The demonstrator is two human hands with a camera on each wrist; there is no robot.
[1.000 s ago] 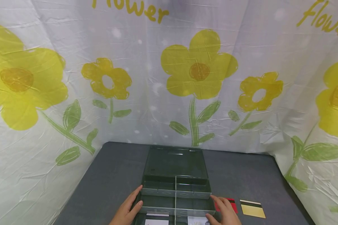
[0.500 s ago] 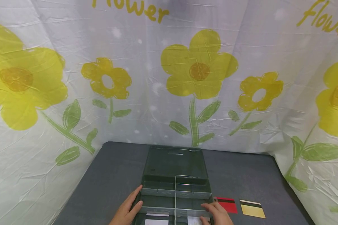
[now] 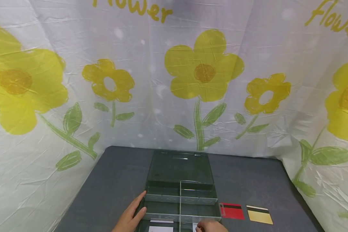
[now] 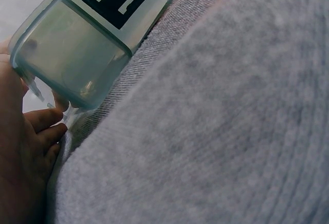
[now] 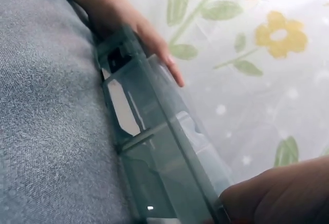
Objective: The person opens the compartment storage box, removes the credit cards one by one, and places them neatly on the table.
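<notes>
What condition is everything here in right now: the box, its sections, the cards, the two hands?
Organizer box: lid open, laid back flat.
Far compartments: appear empty.
Red card: flat on table, beside box.
Gold card: flat on table.
Left hand: fingers straight against box's left wall.
Right hand: at near right compartment, grip unclear.

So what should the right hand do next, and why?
Probably reach for the red card: it lies on the grey table just right of the open divided box, beside a gold card. The right hand is at the box's near edge; the left hand steadies its side.
</notes>
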